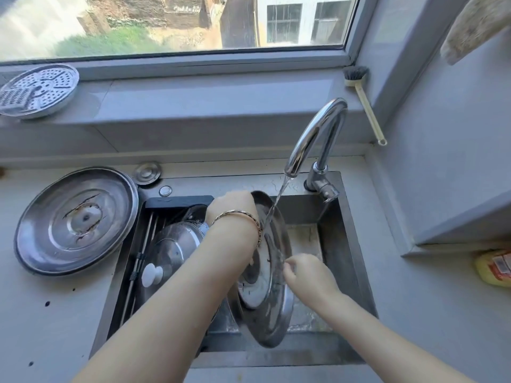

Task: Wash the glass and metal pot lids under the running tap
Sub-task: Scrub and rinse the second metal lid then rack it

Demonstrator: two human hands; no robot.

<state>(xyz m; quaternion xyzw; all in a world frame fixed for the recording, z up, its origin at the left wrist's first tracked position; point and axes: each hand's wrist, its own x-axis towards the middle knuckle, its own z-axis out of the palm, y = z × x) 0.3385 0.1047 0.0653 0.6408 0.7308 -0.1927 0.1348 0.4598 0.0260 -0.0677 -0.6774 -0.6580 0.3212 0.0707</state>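
Note:
A large metal pot lid (272, 313) stands on edge in the sink (343, 244), under water running from the chrome tap (312, 134). My left hand (231, 204) grips the lid's top rim. With curled fingers, my right hand (305, 275) touches the lid's inner face near its middle. A glass lid (168, 255) with a white knob lies in the rack on the sink's left side. Another large metal lid (76, 221) lies on the counter to the left.
A perforated steamer plate (37, 91) lies on the windowsill at far left. A dish brush (362, 98) leans in the sill's right corner. A yellow packet (495, 268) sits on the counter at right. A small metal cap (148, 172) lies behind the sink.

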